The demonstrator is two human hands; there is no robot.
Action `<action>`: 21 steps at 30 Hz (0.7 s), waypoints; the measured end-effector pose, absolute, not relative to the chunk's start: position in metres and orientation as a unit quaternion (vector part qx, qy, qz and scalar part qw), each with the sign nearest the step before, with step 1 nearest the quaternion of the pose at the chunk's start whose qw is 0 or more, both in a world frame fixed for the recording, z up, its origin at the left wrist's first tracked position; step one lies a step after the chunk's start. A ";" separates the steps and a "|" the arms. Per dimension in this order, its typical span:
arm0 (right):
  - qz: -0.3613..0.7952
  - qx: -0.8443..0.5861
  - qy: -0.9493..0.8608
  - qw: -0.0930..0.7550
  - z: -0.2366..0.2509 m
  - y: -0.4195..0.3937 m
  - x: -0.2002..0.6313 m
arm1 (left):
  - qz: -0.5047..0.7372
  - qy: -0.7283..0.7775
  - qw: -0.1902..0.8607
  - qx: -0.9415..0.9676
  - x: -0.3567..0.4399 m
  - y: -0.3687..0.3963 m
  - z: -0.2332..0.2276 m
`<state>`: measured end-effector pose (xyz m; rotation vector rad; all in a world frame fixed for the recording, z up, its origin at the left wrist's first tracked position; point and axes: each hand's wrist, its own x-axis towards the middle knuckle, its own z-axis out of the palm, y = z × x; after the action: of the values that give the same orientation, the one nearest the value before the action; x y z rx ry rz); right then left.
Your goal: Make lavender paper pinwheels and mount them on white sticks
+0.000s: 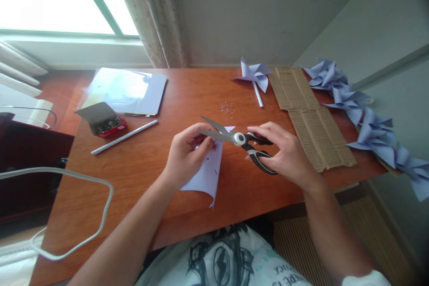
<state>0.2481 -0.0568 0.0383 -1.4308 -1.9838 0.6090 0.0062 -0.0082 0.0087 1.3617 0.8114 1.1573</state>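
My right hand (pixel 288 154) grips the black and white handles of a pair of scissors (pixel 238 139), its blades parted and pointing left. My left hand (pixel 186 154) holds a light purple paper sheet (pixel 208 174) above the wooden table (pixel 140 174), and the blades meet the sheet's upper edge beside my left fingers. The paper's lower corner curls toward the table's front edge.
A finished purple pinwheel on a white stick (pixel 255 76) lies at the back, more pinwheels (pixel 365 120) along the right wall. Corrugated cardboard (pixel 311 120) lies right. A paper stack (pixel 129 91), an open pin box (pixel 103 120), a white stick (pixel 124 137) and scattered pins (pixel 228 108) lie left and centre. A white cable (pixel 100 214) loops left.
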 end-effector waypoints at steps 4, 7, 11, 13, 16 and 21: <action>0.231 -0.539 -0.750 0.304 0.038 -0.057 0.249 | 0.491 0.339 0.567 0.568 0.007 -0.008 0.009; 0.230 -0.540 -0.750 0.305 0.036 -0.057 0.249 | 0.492 0.341 0.580 0.553 0.008 -0.008 0.010; 0.236 -0.543 -0.745 0.307 0.034 -0.057 0.249 | 0.489 0.347 0.601 0.528 0.009 -0.010 0.014; 0.244 -0.546 -0.740 0.308 0.033 -0.057 0.248 | 0.485 0.355 0.611 0.516 0.009 -0.010 0.014; 0.250 -0.546 -0.737 0.311 0.033 -0.057 0.248 | 0.482 0.367 0.612 0.508 0.008 -0.010 0.014; 0.242 -0.545 -0.740 0.312 0.032 -0.056 0.246 | 0.486 0.366 0.617 0.500 0.008 -0.010 0.014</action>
<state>0.2458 -0.0564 0.0324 -1.4373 -1.9524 0.6395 0.0083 -0.0098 0.0137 1.1504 0.8430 1.1178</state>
